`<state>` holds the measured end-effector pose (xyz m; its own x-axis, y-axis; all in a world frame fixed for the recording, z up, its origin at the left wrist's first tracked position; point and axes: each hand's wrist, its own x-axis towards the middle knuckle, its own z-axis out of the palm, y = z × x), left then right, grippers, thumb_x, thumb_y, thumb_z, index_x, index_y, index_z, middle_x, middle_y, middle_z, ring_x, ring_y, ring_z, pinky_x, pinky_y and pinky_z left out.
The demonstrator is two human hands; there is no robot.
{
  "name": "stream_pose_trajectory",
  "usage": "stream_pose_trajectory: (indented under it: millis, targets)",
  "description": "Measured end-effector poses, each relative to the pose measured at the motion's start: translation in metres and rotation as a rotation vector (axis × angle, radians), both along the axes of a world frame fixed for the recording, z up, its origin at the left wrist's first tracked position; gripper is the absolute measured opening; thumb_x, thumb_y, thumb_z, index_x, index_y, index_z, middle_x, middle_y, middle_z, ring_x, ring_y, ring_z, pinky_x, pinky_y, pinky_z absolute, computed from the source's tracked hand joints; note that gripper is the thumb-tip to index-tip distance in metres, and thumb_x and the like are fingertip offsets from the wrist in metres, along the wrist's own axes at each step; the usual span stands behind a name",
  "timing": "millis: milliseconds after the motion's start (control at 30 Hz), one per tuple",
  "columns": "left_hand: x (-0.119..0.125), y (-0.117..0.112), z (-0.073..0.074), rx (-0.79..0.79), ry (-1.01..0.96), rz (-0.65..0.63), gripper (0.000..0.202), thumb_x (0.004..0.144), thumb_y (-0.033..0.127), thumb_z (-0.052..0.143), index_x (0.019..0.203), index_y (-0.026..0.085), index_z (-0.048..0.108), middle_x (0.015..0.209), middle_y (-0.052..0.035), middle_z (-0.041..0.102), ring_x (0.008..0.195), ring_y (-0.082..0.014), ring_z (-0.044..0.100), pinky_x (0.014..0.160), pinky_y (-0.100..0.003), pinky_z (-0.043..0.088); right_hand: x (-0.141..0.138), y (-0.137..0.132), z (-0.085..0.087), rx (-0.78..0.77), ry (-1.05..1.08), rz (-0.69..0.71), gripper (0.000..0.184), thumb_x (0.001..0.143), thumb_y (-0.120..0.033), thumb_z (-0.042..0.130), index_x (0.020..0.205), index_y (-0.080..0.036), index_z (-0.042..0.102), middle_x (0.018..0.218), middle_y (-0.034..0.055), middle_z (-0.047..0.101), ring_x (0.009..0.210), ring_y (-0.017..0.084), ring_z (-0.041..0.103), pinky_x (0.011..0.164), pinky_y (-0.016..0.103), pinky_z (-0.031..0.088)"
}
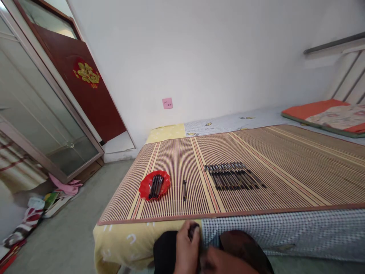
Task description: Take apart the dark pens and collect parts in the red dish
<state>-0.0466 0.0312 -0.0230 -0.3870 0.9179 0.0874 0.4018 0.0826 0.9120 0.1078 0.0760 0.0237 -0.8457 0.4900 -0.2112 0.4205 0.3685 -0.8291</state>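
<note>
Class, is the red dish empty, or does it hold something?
Not empty: several dark pens lie in the red dish.

1. Dark object [193, 230]: small, gripped in the left hand [186, 245] near the mat's front edge; its details are too blurred to tell.
2. Single pen [184, 190]: slim, black-ended, lying flat on the mat [173, 156], pointing away from the front edge, between dish and row.
3. Row of pens [234, 177]: dark, laid flat side by side, slanted, greyish at their far ends.
4. Dish [143, 188]: red, wavy-rimmed, upright on the mat.
5. Dish pens [156, 186]: several dark ones, bunched roughly parallel inside.
</note>
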Motion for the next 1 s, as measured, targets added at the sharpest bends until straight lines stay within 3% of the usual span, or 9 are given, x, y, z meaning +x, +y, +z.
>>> stream_pose_trajectory:
  millis: [67, 100, 200, 300, 367, 467, 600, 733, 1000]
  targets:
    - [-0.022, 0.021, 0.031, 0.060, 0.075, 0.100, 0.022, 0.090, 0.035, 0.052, 0.092, 0.020, 0.067, 0.087, -0.0066, 0.072, 0.083, -0.0222, 0.066, 0.078, -0.030, 0.050, -0.008, 0.026, 0.014, -0.047, 0.080, -0.073, 0.024, 0.097, -0.036, 0.057, 0.077, -0.023, 0.063, 0.074, 0.0003, 0.067, 0.069, 0.019, 0.067, 0.060, 0.030, 0.051]
    - [-0.033, 0.033, 0.045, 0.082, 0.132, 0.135, 0.020, 0.090, 0.033, 0.053, 0.093, 0.019, 0.067, 0.088, -0.0069, 0.072, 0.085, -0.0222, 0.067, 0.079, -0.030, 0.050, -0.013, 0.042, 0.024, -0.104, 0.222, -0.198, 0.025, 0.097, -0.033, 0.054, 0.076, -0.022, 0.062, 0.069, -0.0007, 0.063, 0.064, 0.017, 0.064, 0.060, 0.029, 0.050]
    - [-0.061, 0.072, 0.076, -0.102, 0.371, 0.204, 0.015, 0.091, 0.026, 0.055, 0.095, 0.018, 0.067, 0.092, -0.0069, 0.073, 0.088, -0.0197, 0.068, 0.081, -0.027, 0.048, -0.025, 0.094, 0.062, -0.055, 0.651, -0.555, 0.032, 0.092, -0.046, 0.059, 0.073, -0.020, 0.061, 0.066, -0.0018, 0.059, 0.062, 0.014, 0.059, 0.062, 0.027, 0.047]
    - [-0.072, 0.105, 0.086, -0.218, 0.447, 0.231, 0.013, 0.091, 0.026, 0.060, 0.095, 0.016, 0.067, 0.092, -0.0088, 0.074, 0.088, -0.0212, 0.069, 0.078, -0.028, 0.046, -0.036, 0.131, 0.093, -0.106, 1.015, -0.780, 0.036, 0.087, -0.055, 0.066, 0.078, -0.020, 0.064, 0.073, 0.0006, 0.065, 0.063, 0.013, 0.059, 0.061, 0.026, 0.047]
    - [-0.070, 0.119, 0.082, -0.287, 0.476, 0.236, 0.014, 0.088, 0.028, 0.065, 0.093, 0.015, 0.068, 0.092, -0.0112, 0.074, 0.089, -0.0240, 0.070, 0.076, -0.030, 0.044, -0.043, 0.144, 0.100, -0.162, 1.152, -0.843, 0.037, 0.084, -0.056, 0.070, 0.079, -0.020, 0.065, 0.076, 0.0010, 0.066, 0.062, 0.013, 0.059, 0.060, 0.026, 0.047]
    - [-0.061, 0.130, 0.071, -0.390, 0.515, 0.234, 0.022, 0.085, 0.030, 0.071, 0.097, 0.012, 0.068, 0.098, -0.0152, 0.075, 0.094, -0.0273, 0.070, 0.076, -0.031, 0.043, -0.051, 0.152, 0.087, -0.210, 1.190, -0.865, 0.037, 0.082, -0.056, 0.073, 0.078, -0.019, 0.065, 0.075, 0.0010, 0.066, 0.061, 0.012, 0.058, 0.058, 0.024, 0.046]
    - [-0.052, 0.133, 0.059, -0.471, 0.561, 0.239, 0.031, 0.085, 0.030, 0.072, 0.107, 0.009, 0.066, 0.111, -0.0193, 0.073, 0.102, -0.0301, 0.070, 0.079, -0.032, 0.044, -0.059, 0.158, 0.047, -0.271, 1.113, -0.887, 0.038, 0.083, -0.056, 0.073, 0.078, -0.020, 0.065, 0.074, 0.0006, 0.065, 0.060, 0.012, 0.057, 0.057, 0.024, 0.046]
    - [-0.053, 0.133, 0.056, -0.508, 0.596, 0.226, 0.027, 0.088, 0.028, 0.066, 0.106, 0.008, 0.067, 0.109, -0.0208, 0.073, 0.103, -0.0311, 0.070, 0.079, -0.034, 0.044, -0.066, 0.165, 0.012, -0.299, 1.012, -0.914, 0.042, 0.081, -0.060, 0.073, 0.075, -0.020, 0.065, 0.070, 0.0009, 0.064, 0.059, 0.013, 0.057, 0.055, 0.024, 0.046]
    - [-0.057, 0.135, 0.051, -0.547, 0.619, 0.238, 0.022, 0.089, 0.026, 0.060, 0.100, 0.010, 0.070, 0.104, -0.0186, 0.076, 0.100, -0.0297, 0.072, 0.081, -0.034, 0.045, -0.070, 0.177, -0.020, -0.379, 0.858, -0.897, 0.049, 0.071, -0.066, 0.077, 0.071, -0.019, 0.065, 0.068, 0.0020, 0.064, 0.055, 0.013, 0.057, 0.050, 0.025, 0.044]
